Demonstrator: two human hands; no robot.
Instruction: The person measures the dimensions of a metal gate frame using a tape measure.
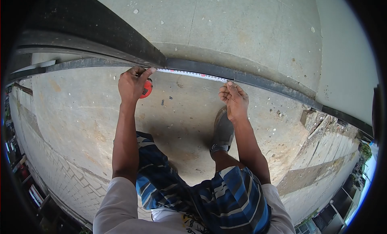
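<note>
A tape measure with a red case (pixel 146 89) is in my left hand (pixel 131 85), whose thumb presses near the point where the blade comes out. The white blade (pixel 189 74) runs out to the right along a dark metal bar (pixel 266 84) lying low across the floor. At the blade's far end, my right hand (pixel 236 99) pinches the tip between thumb and finger against the bar. My fingers hide part of the case and the very end of the blade.
A thick dark beam (pixel 100 28) rises at the upper left and meets the bar near my left hand. My shoe (pixel 222 129) stands on the concrete floor (pixel 173 113). Small debris lies by the broken floor edge (pixel 318 125) at the right.
</note>
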